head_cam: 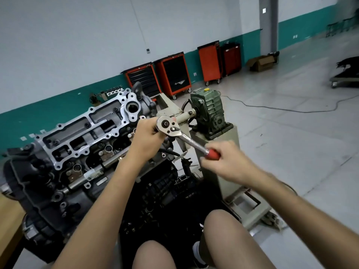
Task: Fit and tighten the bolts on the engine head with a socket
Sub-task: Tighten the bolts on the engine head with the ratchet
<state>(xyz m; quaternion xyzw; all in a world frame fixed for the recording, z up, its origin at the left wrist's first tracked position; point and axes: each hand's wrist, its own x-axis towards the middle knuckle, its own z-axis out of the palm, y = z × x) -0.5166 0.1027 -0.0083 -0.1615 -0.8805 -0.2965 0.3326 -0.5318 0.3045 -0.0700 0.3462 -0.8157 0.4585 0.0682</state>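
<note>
The engine head (77, 136) lies tilted on its stand, a silver cam carrier with several bolt holes on top. A chrome ratchet wrench (175, 131) with a red handle (213, 153) stands over the head's right end. My left hand (147, 136) grips under the ratchet's round head, hiding the socket and the bolt below. My right hand (227, 162) grips the red handle, blurred by motion, to the right of the engine.
A green gearbox (209, 111) on a beige engine stand (227, 167) sits just behind the wrench. Red tool carts (174, 74) line the far wall. A cardboard box (261, 63) and a cable (281, 108) lie on the grey floor. A wooden bench edge (9, 224) is at left.
</note>
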